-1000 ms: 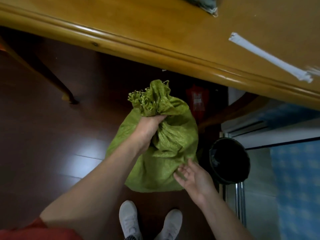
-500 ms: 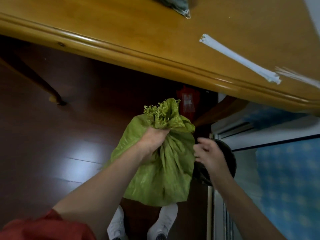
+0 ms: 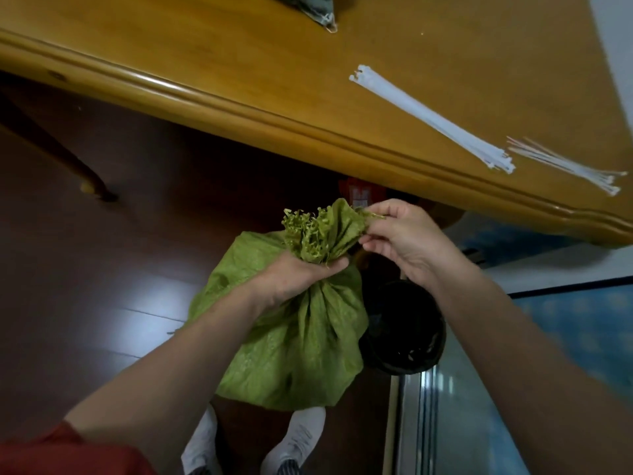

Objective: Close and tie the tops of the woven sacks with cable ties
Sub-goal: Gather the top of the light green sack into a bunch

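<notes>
Head view: wooden table (image 3: 239,63) over dark floor (image 3: 85,269). Two cable-tie bundles (image 3: 431,120) are laid on it. One sack (image 3: 301,354) is gripped by the left hand (image 3: 294,275) and pinched by the right hand (image 3: 404,241).

We see a shiny wooden bench (image 3: 239,63) up top, with the corner of a grey bag (image 3: 317,10) on it. Below is a dark floor (image 3: 85,269) — one bench leg (image 3: 68,162) stands there. A round black bin (image 3: 407,337) sits near two white shoes (image 3: 296,437).

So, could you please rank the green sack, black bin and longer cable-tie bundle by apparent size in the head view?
1. Green woven sack
2. Black round bin, partly hidden
3. Long, thin bundle of white cable ties
</notes>
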